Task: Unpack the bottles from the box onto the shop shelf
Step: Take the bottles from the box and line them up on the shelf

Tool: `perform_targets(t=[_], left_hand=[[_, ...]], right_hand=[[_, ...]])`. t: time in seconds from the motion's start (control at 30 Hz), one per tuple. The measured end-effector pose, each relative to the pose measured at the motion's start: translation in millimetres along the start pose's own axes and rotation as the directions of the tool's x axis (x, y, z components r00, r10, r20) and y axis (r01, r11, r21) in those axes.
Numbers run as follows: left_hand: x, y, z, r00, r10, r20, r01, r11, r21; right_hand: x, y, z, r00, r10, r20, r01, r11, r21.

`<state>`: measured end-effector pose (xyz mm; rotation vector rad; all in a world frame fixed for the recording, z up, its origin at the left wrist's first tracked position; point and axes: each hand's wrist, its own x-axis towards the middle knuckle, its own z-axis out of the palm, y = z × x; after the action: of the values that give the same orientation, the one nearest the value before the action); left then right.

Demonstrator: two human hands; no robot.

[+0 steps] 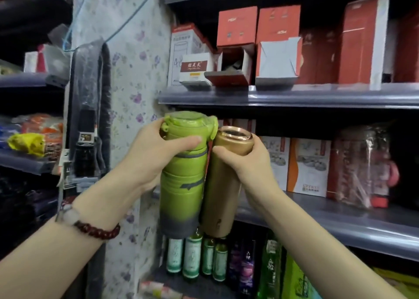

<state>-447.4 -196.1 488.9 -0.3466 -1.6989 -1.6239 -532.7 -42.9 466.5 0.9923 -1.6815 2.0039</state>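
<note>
Green bottle point(183, 174) in left hand point(147, 156), fingers wrapped around its upper body just under the lid, thumb across the front. Gold bottle point(223, 181) in right hand point(247, 160), fingers closed around it near the top. Both bottles upright, slightly tilted, touching side by side, held in the air in front of the middle shop shelf point(340, 221). Printed boxes point(308, 165) stand on that shelf behind right hand. Red boxes point(278, 24) on shelf above; small green bottles point(192, 258) on shelf below. Bead bracelet point(95, 227) on left wrist.
</note>
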Motion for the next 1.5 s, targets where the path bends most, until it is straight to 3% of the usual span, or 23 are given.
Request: perform_targets(t=[0.37,0.57,0.87,1.27,1.5], left_hand=[[25.2,-1.6,38.8,0.959,0.276,-0.066,-0.273,0.961,0.048],[34.7,-26.3,58.4,0.939,0.332,-0.087,-0.324,0.941,0.093],[52.8,-59.5,72.3,0.967,0.246,-0.071,-0.243,0.969,0.051],[98.2,-76.7,82.6,0.988,0.151,-0.032,-0.143,0.974,0.179],[143.6,-91.2,84.5,1.0,-0.008,-0.027,0.015,0.963,0.269]], right_hand=[[13.3,-18.7,-17.3,0.927,-0.267,-0.265,0.266,0.963,-0.039],[19.0,-7.0,-25.2,0.868,-0.351,-0.35,0.322,0.936,-0.142],[34.2,11.7,-39.0,0.897,-0.26,-0.357,0.219,0.964,-0.153],[65.3,24.6,-50.9,0.923,-0.114,-0.369,0.066,0.988,-0.14],[109.0,46.8,-57.9,0.968,0.071,-0.242,-0.13,0.962,-0.239]])
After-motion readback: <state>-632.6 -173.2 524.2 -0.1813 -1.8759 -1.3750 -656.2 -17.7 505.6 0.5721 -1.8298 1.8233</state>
